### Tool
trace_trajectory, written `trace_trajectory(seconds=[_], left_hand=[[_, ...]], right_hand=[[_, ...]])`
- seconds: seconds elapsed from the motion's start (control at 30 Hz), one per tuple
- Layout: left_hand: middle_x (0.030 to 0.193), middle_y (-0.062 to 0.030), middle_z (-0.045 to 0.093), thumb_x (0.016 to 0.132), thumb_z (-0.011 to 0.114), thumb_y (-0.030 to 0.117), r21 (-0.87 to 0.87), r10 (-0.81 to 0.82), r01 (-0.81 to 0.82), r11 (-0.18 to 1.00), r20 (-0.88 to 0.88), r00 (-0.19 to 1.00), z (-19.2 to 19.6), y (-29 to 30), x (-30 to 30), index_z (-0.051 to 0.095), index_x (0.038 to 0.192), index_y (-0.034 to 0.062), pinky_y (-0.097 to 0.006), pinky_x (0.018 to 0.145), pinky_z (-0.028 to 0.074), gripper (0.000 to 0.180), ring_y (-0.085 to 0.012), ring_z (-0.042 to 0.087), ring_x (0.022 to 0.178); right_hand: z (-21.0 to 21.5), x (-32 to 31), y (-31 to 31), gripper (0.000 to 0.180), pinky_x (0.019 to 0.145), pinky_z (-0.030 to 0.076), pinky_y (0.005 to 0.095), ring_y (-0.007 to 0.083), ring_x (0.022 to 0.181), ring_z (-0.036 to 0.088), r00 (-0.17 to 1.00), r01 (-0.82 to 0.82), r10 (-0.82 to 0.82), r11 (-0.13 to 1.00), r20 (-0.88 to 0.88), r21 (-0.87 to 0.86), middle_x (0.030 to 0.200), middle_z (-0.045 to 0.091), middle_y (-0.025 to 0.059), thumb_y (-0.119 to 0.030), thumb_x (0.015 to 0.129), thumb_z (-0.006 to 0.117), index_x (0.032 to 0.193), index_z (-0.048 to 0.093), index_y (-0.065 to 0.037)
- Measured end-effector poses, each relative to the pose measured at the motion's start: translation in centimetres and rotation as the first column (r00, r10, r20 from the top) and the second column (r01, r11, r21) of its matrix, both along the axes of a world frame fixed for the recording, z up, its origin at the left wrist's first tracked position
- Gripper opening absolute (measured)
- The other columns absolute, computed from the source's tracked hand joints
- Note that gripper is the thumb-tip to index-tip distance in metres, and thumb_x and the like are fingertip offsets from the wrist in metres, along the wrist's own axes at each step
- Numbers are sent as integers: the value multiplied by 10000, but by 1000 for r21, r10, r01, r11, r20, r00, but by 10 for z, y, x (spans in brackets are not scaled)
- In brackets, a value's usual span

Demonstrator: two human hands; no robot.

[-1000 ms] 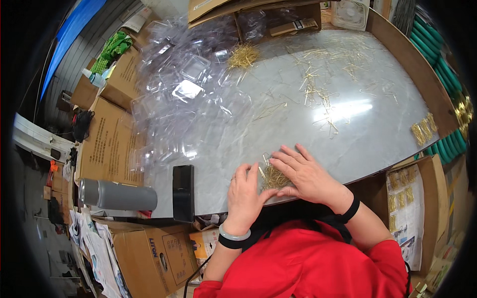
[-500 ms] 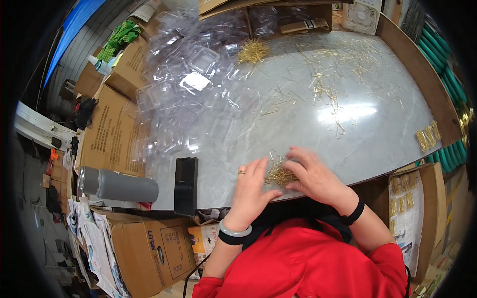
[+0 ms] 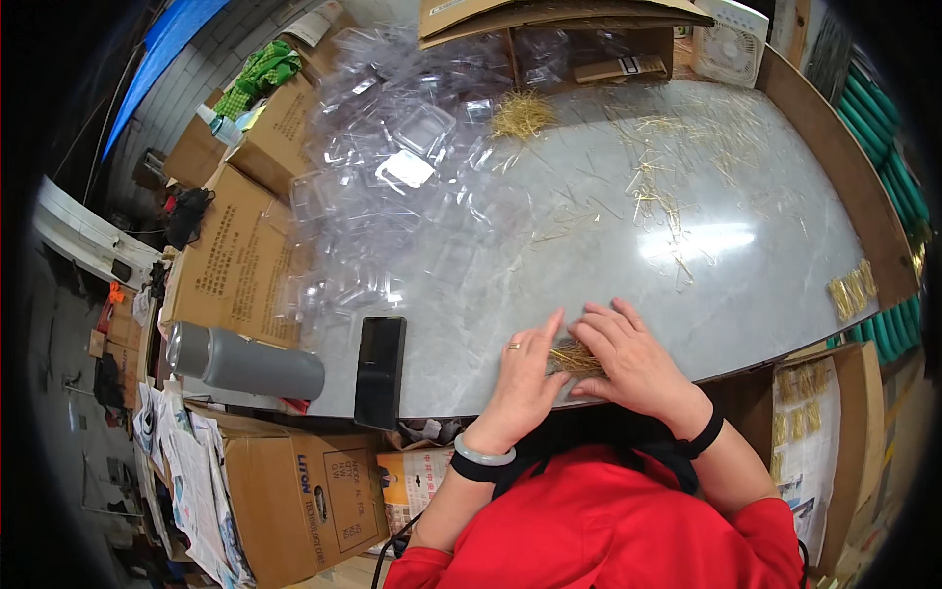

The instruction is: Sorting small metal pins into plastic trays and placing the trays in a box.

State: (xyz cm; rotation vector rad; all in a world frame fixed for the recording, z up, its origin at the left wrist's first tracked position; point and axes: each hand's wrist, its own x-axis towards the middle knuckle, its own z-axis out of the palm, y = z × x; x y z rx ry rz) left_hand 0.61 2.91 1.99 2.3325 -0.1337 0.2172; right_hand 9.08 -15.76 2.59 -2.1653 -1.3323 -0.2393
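A small bundle of thin gold wire hooks (image 3: pixel 577 359) lies on the grey tabletop near its front edge, between my hands. My left hand (image 3: pixel 526 381) closes against the bundle's left end, fingers together and thumb below it. From the other side my right hand (image 3: pixel 636 365) curls its fingers over the bundle's right end, with the thumb on the near side. Part of the bundle is hidden under the fingers. Farther back, loose gold hooks (image 3: pixel 655 194) lie scattered, and a dense heap of them (image 3: pixel 524 115) sits beside the clear plastic packs.
Clear plastic blister packs (image 3: pixel 402 167) pile up at the back left. A black phone (image 3: pixel 381 373) and a grey bottle (image 3: pixel 245 361) lie at the left front. Tied gold bundles (image 3: pixel 852 291) rest at the right edge; more lie in an open carton (image 3: pixel 856 432). A white fan (image 3: pixel 731 44) stands behind.
My hands have drawn in around the hooks, which now lie flatter and more aligned. A hook that stuck up no longer shows. The whole view has shifted slightly.
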Motion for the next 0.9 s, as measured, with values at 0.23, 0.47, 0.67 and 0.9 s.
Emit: trace_trajectory(seconds=[0.23, 0.47, 0.67, 0.9], left_hand=[[1423, -277, 428, 880, 581, -68, 19, 223, -224, 974, 45, 974, -6, -25, -15, 365, 1491, -20, -447, 1113, 374, 650, -420, 439, 1329], [1494, -272, 354, 820, 461, -153, -186, 136, -113, 976, 110, 985, -14, -39, -4, 320, 1509, -41, -443, 1142, 362, 713, -447, 361, 1401], [1507, -263, 357, 843, 543, -84, 56, 110, -116, 992, 104, 989, -9, -23, -7, 274, 1525, -48, -530, 1209, 223, 734, -438, 281, 1462], [1495, -279, 381, 902, 614, 3, 126, 59, -63, 990, 37, 998, -14, -31, -2, 347, 1497, -25, -502, 1178, 293, 652, -480, 348, 1407]], right_hand=[[-11, -1, -6, 541, 1031, 456, 419, 365, 1247, 517, 985, -8, -8, 996, -174, -92, 1287, 537, 159, -215, 788, 795, 1213, 513, -34], [-13, 3, -3, 536, 982, 490, 425, 381, 1179, 552, 992, -45, 57, 994, -113, 100, 1280, 529, 170, -168, 794, 791, 1221, 505, -14], [-5, 8, -13, 572, 1025, 464, 426, 363, 1206, 544, 992, -24, 33, 997, -124, 72, 1281, 546, 149, -183, 792, 790, 1267, 510, -33], [-10, 10, -19, 681, 1107, 422, 440, 352, 1248, 526, 997, -49, 46, 998, -69, -44, 1320, 533, 164, -204, 771, 798, 1342, 476, -18]])
